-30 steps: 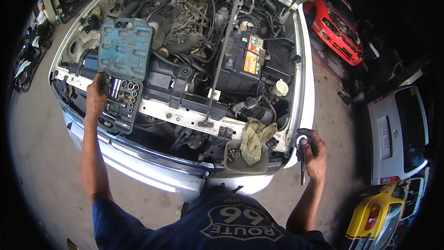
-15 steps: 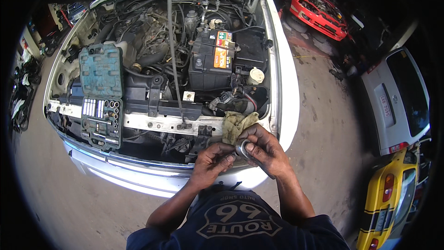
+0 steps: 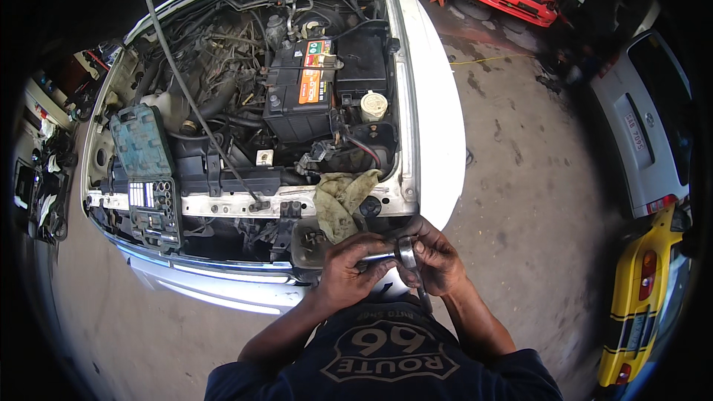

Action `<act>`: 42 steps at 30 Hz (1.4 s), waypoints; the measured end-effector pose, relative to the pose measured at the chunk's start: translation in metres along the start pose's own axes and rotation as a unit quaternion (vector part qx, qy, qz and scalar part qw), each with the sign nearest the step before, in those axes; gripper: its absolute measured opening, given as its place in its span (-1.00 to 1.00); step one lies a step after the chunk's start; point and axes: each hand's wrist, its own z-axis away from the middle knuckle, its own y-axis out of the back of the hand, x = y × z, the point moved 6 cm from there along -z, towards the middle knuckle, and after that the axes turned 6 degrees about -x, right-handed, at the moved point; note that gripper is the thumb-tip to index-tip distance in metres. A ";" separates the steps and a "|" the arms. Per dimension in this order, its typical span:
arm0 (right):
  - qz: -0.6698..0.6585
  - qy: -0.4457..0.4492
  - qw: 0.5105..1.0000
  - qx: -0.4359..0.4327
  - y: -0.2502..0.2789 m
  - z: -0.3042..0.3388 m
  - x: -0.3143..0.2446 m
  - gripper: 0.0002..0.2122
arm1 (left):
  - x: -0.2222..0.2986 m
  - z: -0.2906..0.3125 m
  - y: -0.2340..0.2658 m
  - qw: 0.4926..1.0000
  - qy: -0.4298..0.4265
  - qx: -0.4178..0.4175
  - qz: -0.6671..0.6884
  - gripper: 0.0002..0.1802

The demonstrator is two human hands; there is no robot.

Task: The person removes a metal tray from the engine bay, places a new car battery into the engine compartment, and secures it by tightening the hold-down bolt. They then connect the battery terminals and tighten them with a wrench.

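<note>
My right hand (image 3: 440, 266) is closed around a round-headed metal tool (image 3: 406, 251), whose narrow handle points down toward my shirt. In my left hand (image 3: 347, 273) is a shiny metal rod (image 3: 377, 258), its right end meeting the tool's round head. Both hands are close together in front of my chest, by the car's front edge. Just beyond them a dirty yellowish rag (image 3: 345, 199) drapes over the white front crossmember (image 3: 282, 199). Fingers cover parts of both metal pieces, so their exact kind is not clear.
An open teal socket set case (image 3: 141, 141) rests on the car's front at left. A prop rod (image 3: 178, 78) slants across the engine bay. The black battery (image 3: 293, 115) and a capped reservoir (image 3: 373, 106) stand beyond the rag. Red, white and yellow cars are parked at right.
The round-headed tool has turned from face-on to edge-on, and its handle now shows. The rod in my left hand has come into sight against it. The view has shifted, moving the car leftward.
</note>
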 end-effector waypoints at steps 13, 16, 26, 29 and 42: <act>0.467 0.016 0.881 -0.081 -0.020 -0.060 -0.089 -0.58 | -0.024 -0.063 0.015 0.988 0.005 0.078 0.130 -0.84; 0.722 0.081 0.680 -0.096 -0.053 -0.130 -0.135 -0.57 | -0.052 -0.104 0.063 0.982 -0.006 0.146 0.118 -0.69; 0.917 0.006 0.396 -0.044 -0.025 -0.413 -0.188 -0.39 | -0.185 -0.243 0.182 0.908 0.111 0.148 -0.377 -0.52; 0.929 -0.037 0.359 -0.085 -0.009 -0.434 -0.182 -0.42 | -0.212 -0.254 0.185 0.900 0.142 0.117 -0.395 -0.48; 0.889 0.019 0.235 -0.393 -0.009 -0.451 -0.159 -0.45 | -0.218 -0.252 0.187 0.906 0.138 0.157 -0.368 -0.48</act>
